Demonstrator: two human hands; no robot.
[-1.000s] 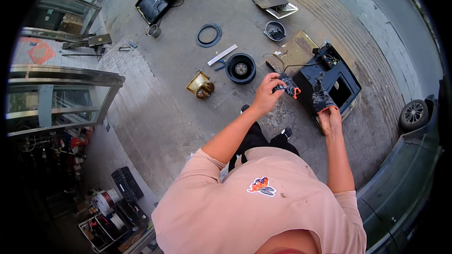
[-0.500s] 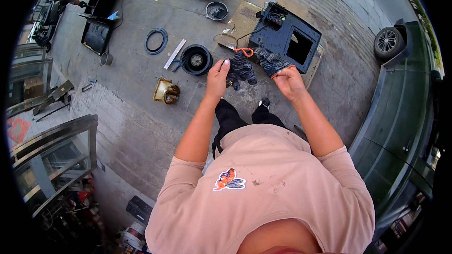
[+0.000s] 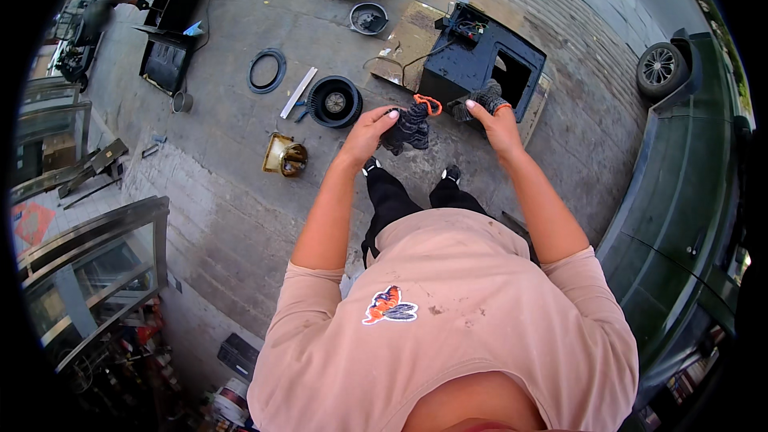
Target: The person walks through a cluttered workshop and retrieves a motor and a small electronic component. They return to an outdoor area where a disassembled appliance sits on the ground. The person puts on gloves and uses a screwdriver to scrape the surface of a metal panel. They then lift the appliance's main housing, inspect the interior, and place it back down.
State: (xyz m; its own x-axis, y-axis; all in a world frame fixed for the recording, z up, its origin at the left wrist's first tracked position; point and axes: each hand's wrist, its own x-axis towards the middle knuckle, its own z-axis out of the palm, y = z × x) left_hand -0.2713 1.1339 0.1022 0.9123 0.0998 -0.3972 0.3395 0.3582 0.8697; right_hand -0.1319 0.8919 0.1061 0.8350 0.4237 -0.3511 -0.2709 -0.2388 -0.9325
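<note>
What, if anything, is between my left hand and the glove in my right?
Just the other dark glove, pinched by your left hand and hanging on its right side. Nothing else visible stands between that hand and the right-hand glove.

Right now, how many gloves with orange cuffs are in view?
2: one glove in the left hand, another glove in the right hand. Others could be hidden.
</note>
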